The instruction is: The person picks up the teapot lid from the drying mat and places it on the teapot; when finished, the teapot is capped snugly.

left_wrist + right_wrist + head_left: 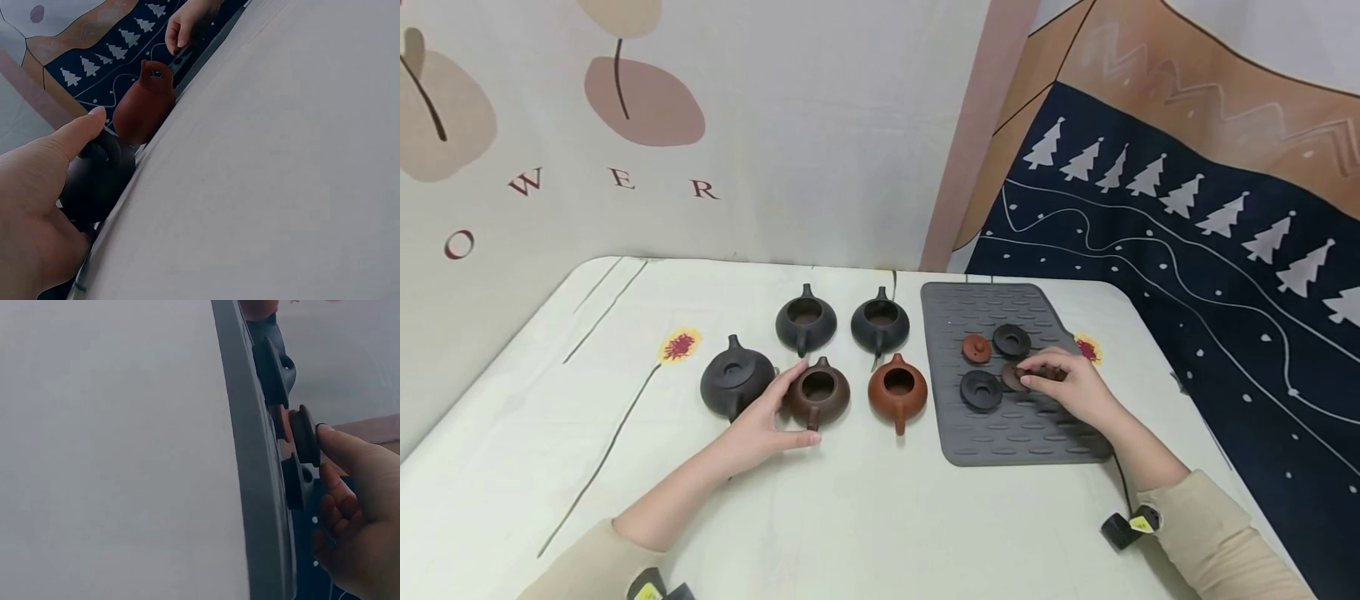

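Note:
My right hand (1067, 385) pinches a brown teapot lid (304, 435) by its knob, just above the grey mat (1022, 446). A reddish-brown lid (977, 349) and two black lids, one farther back (1011, 341) and one nearer (981, 391), lie close by. With thumb and fingers spread, my left hand (758, 433) is at the left side of a brown teapot (833, 403) whose mouth is uncovered. Its thumb reaches near the handle; whether the fingers touch the pot I cannot tell.
Left of that hand stands a black teapot (735, 377) with its top covered. Two black teapots, one left (806, 323) and one right (880, 325), stand behind, both uncovered. An uncovered reddish-brown teapot (898, 392) sits between the brown one and the mat. White cloth (865, 517) covers the table.

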A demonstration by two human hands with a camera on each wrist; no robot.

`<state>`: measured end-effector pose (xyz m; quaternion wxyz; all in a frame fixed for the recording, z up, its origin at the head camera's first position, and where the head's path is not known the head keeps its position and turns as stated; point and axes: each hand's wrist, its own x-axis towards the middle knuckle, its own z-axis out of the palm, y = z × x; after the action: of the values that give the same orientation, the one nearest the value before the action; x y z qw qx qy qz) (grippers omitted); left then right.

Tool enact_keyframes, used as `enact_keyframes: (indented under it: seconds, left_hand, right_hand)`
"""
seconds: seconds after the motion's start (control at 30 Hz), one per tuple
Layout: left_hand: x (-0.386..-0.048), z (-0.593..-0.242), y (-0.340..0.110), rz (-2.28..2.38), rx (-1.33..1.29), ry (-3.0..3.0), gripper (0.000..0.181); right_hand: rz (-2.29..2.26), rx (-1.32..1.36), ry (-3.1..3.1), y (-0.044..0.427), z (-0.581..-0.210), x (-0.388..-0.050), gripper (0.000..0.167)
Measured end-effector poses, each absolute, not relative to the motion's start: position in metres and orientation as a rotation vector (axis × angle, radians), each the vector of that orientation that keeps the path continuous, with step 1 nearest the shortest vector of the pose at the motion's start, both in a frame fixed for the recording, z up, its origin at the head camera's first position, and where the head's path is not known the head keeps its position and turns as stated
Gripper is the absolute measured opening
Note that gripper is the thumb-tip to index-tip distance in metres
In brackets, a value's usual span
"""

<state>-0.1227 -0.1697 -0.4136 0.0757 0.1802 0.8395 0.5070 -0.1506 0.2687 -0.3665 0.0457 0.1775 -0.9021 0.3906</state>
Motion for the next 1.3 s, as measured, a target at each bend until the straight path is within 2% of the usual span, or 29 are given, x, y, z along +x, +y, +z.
enact_keyframes:
  seconds: [0.27,0.83,1.3]
  left_hand:
    - [-0.122,-0.413,-0.170,1.517,0.540,2.519,0.099]
    - [-0.123,-0.415,-0.171,1.522,0.539,2.509,0.099]
    - [-0.124,-0.417,-0.171,1.517,0.527,2.511,0.099]
  right_hand:
    - [1.228,0.551,-2.719,0.277,-0.383,-0.162,0.016]
    - [1.228,0.643,-2.619,0.243,-0.359,-0.152,0.016]
    - [1.411,0.676,-2.600,0.204,-0.347,-0.154,0.014]
